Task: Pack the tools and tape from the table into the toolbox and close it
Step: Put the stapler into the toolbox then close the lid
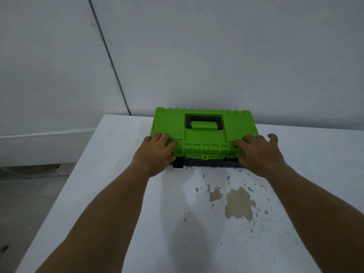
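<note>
A bright green toolbox (pixel 203 134) with a dark base and a black carry handle (pixel 204 122) lies on the white table (pixel 122 194), its lid down. My left hand (pixel 156 152) rests on the lid's front left corner, fingers over the top and thumb near a black latch (pixel 178 163). On the front right corner sits my right hand (pixel 258 152), fingers spread over the lid's edge and covering the right latch. No loose tools or tape show on the table.
The toolbox stands against a white wall (pixel 216 56) at the table's far edge. Brown patches of chipped paint (pixel 239 204) mark the tabletop in front of it. The table's left edge drops to a grey floor (pixel 29 203).
</note>
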